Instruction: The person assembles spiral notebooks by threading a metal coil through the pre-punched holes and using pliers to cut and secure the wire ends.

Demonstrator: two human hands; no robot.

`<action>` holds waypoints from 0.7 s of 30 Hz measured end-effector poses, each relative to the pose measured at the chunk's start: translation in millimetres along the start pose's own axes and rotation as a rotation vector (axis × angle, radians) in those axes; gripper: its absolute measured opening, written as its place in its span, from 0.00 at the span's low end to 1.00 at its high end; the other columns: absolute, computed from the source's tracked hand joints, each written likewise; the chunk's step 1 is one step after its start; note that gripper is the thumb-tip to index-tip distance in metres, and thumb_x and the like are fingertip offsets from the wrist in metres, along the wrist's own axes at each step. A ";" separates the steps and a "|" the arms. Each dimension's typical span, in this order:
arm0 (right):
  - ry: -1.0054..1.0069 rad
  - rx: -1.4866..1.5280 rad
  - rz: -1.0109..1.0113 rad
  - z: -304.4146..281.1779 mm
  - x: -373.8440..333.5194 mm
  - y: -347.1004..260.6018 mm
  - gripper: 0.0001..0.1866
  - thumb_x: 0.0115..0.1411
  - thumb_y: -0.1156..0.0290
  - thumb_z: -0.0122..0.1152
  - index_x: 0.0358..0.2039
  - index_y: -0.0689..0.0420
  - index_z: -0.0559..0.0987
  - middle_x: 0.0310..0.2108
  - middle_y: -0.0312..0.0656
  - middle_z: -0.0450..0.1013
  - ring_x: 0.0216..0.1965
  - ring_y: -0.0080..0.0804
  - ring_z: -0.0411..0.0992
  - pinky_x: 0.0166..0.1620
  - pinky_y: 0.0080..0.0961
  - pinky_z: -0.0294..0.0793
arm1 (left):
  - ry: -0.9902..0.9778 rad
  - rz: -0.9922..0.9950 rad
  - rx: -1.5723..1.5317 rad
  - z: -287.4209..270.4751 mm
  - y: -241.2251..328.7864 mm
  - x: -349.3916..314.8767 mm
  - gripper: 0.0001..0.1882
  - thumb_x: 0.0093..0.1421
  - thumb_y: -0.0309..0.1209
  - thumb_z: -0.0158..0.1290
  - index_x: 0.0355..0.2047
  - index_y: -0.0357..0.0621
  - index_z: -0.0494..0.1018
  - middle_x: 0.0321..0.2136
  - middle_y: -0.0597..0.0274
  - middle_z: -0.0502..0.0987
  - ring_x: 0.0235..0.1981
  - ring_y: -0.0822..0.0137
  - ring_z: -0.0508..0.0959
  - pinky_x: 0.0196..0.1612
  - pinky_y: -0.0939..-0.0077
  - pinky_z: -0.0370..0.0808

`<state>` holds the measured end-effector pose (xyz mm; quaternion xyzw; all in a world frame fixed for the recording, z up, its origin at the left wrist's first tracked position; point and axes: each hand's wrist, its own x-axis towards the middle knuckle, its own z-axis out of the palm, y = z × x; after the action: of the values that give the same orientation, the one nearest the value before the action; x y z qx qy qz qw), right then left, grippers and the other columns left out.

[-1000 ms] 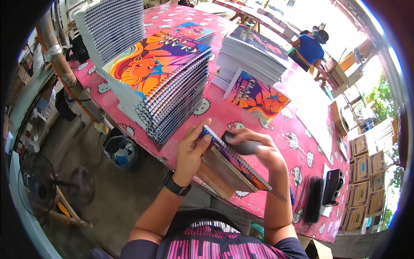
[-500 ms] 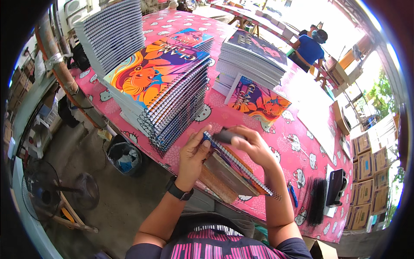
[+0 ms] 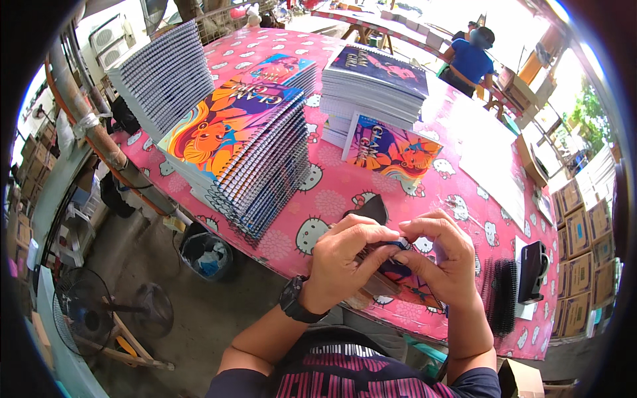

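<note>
A notebook with a colourful cover point(image 3: 413, 284) is tilted up near the table's front edge, largely covered by my hands. My left hand point(image 3: 348, 259), with a black watch point(image 3: 296, 300) on its wrist, pinches the notebook's upper end between thumb and fingers. From the other side my right hand point(image 3: 441, 255) closes thumb and forefinger on that same end; its wire coil is mostly hidden. Just beyond my left hand lies a dark, flat-looking object point(image 3: 373, 207), its kind unclear. Part of a brown board point(image 3: 378, 292) shows beneath the notebook.
Tall stacks of spiral-bound notebooks point(image 3: 255, 172) stand at the left, with another stack point(image 3: 375, 83) farther back. One notebook point(image 3: 391, 149) leans before it. Black coils point(image 3: 502, 295) and a black device point(image 3: 533, 272) sit at the right. A bin point(image 3: 206, 255) stands below the table.
My right hand has let go of the dark object, which now lies on the table. Both hands have come together at the notebook's end, the left moving right, and the notebook has turned.
</note>
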<state>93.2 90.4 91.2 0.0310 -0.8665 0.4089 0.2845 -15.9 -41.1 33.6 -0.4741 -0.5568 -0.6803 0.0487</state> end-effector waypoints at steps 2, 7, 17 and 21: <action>0.057 -0.032 -0.011 -0.6 -7.2 -4.6 0.18 0.47 0.76 0.69 0.40 0.60 0.78 0.31 0.43 0.74 0.31 0.31 0.74 0.35 0.24 0.73 | 0.014 0.093 -0.004 9.1 -3.1 -1.8 0.11 0.47 0.20 0.63 0.32 0.40 0.76 0.30 0.58 0.80 0.32 0.62 0.79 0.34 0.73 0.76; 0.051 -0.135 -0.051 -6.7 -10.4 -14.1 0.15 0.48 0.75 0.68 0.38 0.60 0.80 0.29 0.41 0.74 0.27 0.31 0.73 0.30 0.24 0.72 | -0.031 0.176 -0.015 15.8 4.6 -0.7 0.11 0.47 0.21 0.63 0.32 0.40 0.76 0.30 0.58 0.78 0.29 0.63 0.79 0.32 0.74 0.76; 0.051 -0.320 -0.115 -4.5 -16.0 -13.8 0.19 0.52 0.75 0.64 0.46 0.60 0.76 0.33 0.44 0.75 0.33 0.37 0.73 0.36 0.29 0.73 | -0.260 0.056 0.176 16.2 7.3 11.3 0.17 0.53 0.27 0.59 0.44 0.38 0.73 0.35 0.52 0.78 0.34 0.53 0.80 0.37 0.69 0.76; 0.387 -0.470 -0.236 -30.0 9.8 -18.5 0.21 0.54 0.72 0.63 0.50 0.60 0.73 0.44 0.46 0.74 0.45 0.36 0.72 0.48 0.32 0.70 | -0.209 -0.066 0.168 -27.7 20.4 37.2 0.15 0.56 0.27 0.58 0.44 0.41 0.73 0.33 0.56 0.79 0.31 0.67 0.80 0.34 0.74 0.76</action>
<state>104.3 101.7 124.1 -0.0136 -0.8576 0.1602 0.4886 -40.4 -53.8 76.1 -0.5183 -0.6289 -0.5795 0.0075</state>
